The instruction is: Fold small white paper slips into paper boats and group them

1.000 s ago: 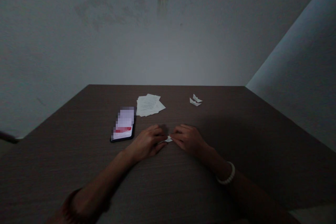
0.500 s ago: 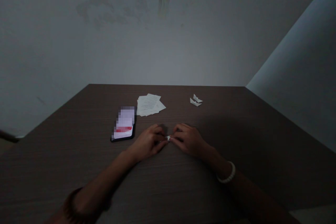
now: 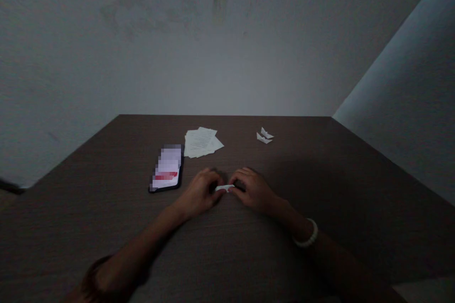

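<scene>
A small piece of folded white paper (image 3: 224, 188) is pinched between my two hands, low over the dark wood-grain table (image 3: 320, 170). Its ends disappear into my fingers. My left hand (image 3: 201, 193) grips one end, and my right hand (image 3: 252, 191) grips the other. Further up the table, beyond my hands, lie two small folded paper boats (image 3: 265, 136) close together. A loose stack of printed white sheets (image 3: 200, 142) lies to the left of them.
A black smartphone (image 3: 166, 168) with a blurred screen lies on the table, to the left of my left hand. A white beaded bracelet (image 3: 308, 235) circles my right wrist. Grey walls rise behind the table's far edge and to the right.
The white paper shows wider between my hands now, as my fingertips have shifted along it. The boats, sheets and phone stay where they were.
</scene>
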A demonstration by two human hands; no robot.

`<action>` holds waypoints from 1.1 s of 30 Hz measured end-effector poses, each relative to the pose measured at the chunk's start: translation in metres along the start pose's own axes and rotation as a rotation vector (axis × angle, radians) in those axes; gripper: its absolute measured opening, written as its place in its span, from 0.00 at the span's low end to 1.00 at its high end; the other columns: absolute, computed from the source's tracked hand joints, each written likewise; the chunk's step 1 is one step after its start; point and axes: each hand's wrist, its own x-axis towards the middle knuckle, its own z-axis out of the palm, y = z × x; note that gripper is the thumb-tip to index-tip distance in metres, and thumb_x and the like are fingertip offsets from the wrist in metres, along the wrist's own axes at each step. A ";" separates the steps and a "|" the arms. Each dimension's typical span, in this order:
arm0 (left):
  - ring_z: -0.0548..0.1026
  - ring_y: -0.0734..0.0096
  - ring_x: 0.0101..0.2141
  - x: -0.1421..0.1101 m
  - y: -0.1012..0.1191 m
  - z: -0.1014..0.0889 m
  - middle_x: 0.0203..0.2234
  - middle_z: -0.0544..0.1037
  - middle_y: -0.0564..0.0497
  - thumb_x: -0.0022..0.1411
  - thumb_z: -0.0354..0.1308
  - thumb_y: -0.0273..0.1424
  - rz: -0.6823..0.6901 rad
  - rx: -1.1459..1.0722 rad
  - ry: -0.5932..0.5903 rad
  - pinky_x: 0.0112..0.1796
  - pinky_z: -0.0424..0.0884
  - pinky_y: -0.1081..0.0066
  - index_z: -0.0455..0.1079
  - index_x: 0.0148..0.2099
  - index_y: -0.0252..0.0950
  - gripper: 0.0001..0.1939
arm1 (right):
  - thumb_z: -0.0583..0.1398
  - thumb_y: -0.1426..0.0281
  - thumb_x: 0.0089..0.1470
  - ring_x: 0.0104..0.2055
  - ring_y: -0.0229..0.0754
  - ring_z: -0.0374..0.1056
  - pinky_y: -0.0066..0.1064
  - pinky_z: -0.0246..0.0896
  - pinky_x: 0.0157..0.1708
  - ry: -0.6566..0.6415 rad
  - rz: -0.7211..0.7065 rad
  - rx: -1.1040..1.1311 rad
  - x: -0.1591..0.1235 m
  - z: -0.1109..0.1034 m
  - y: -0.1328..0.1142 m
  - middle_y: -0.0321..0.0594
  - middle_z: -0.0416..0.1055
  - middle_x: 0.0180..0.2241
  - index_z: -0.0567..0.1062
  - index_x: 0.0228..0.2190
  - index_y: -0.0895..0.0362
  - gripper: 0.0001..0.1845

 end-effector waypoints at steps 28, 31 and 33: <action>0.68 0.67 0.32 0.000 0.007 -0.002 0.27 0.76 0.49 0.63 0.56 0.27 0.186 -0.096 0.063 0.33 0.62 0.68 0.77 0.32 0.35 0.09 | 0.63 0.74 0.53 0.31 0.39 0.67 0.30 0.60 0.34 0.129 -0.095 0.156 0.001 0.004 -0.002 0.38 0.76 0.28 0.78 0.28 0.57 0.03; 0.68 0.68 0.31 0.001 0.009 -0.003 0.26 0.76 0.49 0.63 0.56 0.26 0.198 -0.090 0.070 0.33 0.61 0.68 0.76 0.30 0.34 0.10 | 0.62 0.75 0.53 0.30 0.39 0.67 0.30 0.59 0.33 0.138 -0.122 0.132 0.001 0.004 -0.004 0.38 0.76 0.28 0.77 0.27 0.56 0.04; 0.68 0.68 0.31 0.001 0.010 -0.004 0.25 0.76 0.50 0.63 0.56 0.26 0.204 -0.094 0.074 0.33 0.61 0.68 0.76 0.30 0.34 0.11 | 0.62 0.75 0.53 0.29 0.39 0.67 0.30 0.59 0.32 0.150 -0.137 0.118 0.001 0.005 -0.005 0.38 0.75 0.27 0.77 0.27 0.56 0.05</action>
